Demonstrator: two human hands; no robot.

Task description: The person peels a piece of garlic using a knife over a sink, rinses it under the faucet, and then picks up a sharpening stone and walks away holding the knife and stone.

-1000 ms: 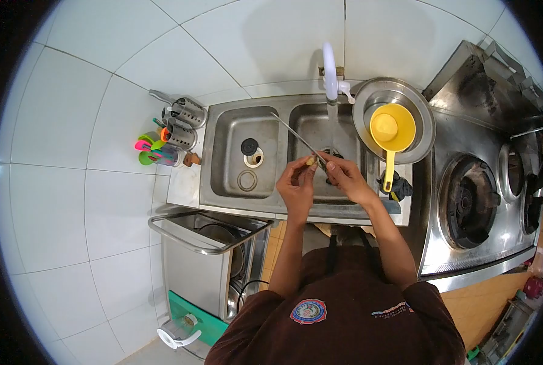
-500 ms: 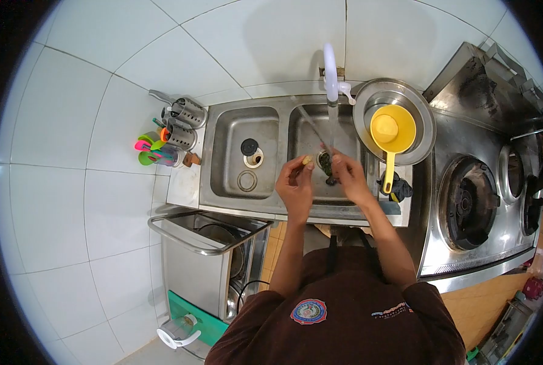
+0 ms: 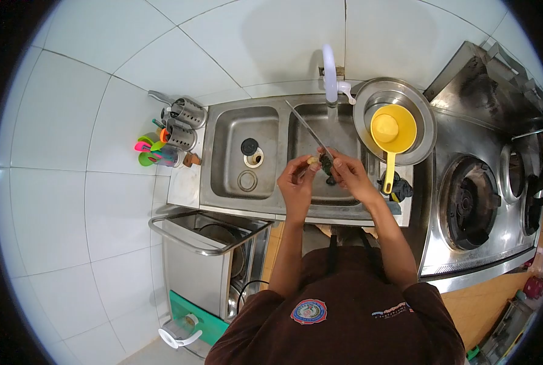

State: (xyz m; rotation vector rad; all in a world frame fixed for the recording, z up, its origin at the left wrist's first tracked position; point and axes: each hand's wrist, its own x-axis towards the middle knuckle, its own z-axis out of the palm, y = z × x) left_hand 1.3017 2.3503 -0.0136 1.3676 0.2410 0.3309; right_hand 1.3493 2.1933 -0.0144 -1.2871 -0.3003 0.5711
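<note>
Left hand: the left hand (image 3: 297, 182) is over the sink, near its middle divider, thumb and fingers pinched on a small yellowish piece (image 3: 313, 160); kind unclear.
Right hand: the right hand (image 3: 351, 177) is over the sink's right basin, fingers closed round the handle end of a knife (image 3: 305, 125).
Knife: long thin blade, slants over the sink, tip toward the divider's back end; can't tell if the blade meets the piece.
Yellowish piece: above the sink, left of the knife's handle end.
Sink: steel sink (image 3: 232, 131), two basins; dark green scraps (image 3: 326, 164) low in the right one, partly hidden by hands.
Left basin: black stopper (image 3: 249, 146) beside the drain hole in the sink, metal ring (image 3: 247, 171) in front.
Tap: white tap (image 3: 329, 73) at the sink's back, over the right basin.
Bowl: metal bowl (image 3: 428, 125) at the sink's right end, yellow dipper (image 3: 406, 121) inside.
Stove: stove (image 3: 432, 243) right of the sink.
Utensil holders: perforated metal holders (image 3: 190, 112) left of the sink.
</note>
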